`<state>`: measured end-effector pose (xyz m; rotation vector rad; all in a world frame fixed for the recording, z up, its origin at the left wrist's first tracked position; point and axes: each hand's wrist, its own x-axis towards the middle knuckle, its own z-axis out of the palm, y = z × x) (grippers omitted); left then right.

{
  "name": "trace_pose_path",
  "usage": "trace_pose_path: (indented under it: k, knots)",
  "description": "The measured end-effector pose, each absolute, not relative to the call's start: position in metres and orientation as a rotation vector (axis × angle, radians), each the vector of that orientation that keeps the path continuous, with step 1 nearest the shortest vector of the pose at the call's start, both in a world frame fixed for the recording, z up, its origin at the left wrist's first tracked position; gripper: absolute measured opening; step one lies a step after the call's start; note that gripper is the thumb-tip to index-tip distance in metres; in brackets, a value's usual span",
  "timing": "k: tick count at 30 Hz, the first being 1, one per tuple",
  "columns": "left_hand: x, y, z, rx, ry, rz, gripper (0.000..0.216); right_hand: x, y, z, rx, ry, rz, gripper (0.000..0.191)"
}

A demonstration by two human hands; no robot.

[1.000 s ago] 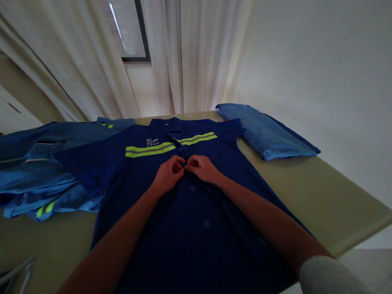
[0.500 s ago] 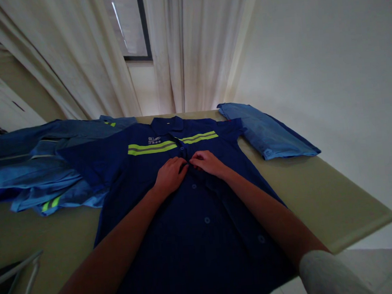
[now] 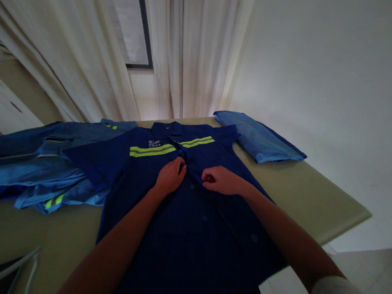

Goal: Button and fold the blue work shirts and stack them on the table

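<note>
A dark blue short-sleeved work shirt [image 3: 171, 254] lies face up on the table, collar away from me. It has a yellow-green reflective band across the chest and a white logo. The front is partly undone, with several buttons showing down the middle. My left hand [image 3: 171, 176] is closed on the front edge just below the band, thumb and fingers pinched on the cloth. My right hand [image 3: 222, 180] is a little lower and to the right, fingers curled in a pinch at the edge of the loose front flap. Its fingertips partly hide the cloth there.
A heap of lighter blue work clothes [image 3: 62, 154] lies left of the shirt. Folded blue clothing [image 3: 267, 138] rests at the far right, near the wall. A white hanger-like frame [image 3: 28, 290] is at the lower left. The table [image 3: 310, 201] ends on the right.
My right hand has moved away from my left hand, to the right and down along the shirt front. My left hand has stayed at nearly the same place on the shirt.
</note>
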<state>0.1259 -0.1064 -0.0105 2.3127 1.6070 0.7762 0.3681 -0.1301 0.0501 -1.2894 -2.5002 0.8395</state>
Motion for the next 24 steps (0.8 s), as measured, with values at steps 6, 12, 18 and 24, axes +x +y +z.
trace_pose_path:
  k: [6, 12, 18, 24]
  knots:
    - [0.125, -0.112, -0.005, 2.38, 1.563, 0.944, 0.022, 0.363, -0.145, 0.028, -1.32, -2.202, 0.863, 0.013]
    - [0.127, -0.136, 0.011, 2.506, 1.335, 0.514, 0.016, 0.359, -0.153, 0.029, -1.395, -2.347, 0.664, 0.046]
    - [0.129, -0.16, 0.002, 2.438, 1.327, 0.588, 0.01, 0.351, -0.156, 0.028, -1.424, -2.434, 0.398, 0.016]
    - [0.139, -0.169, -0.007, 2.389, 1.366, 0.676, 0.012, 0.348, -0.159, 0.029, -1.442, -2.482, 0.477, 0.029]
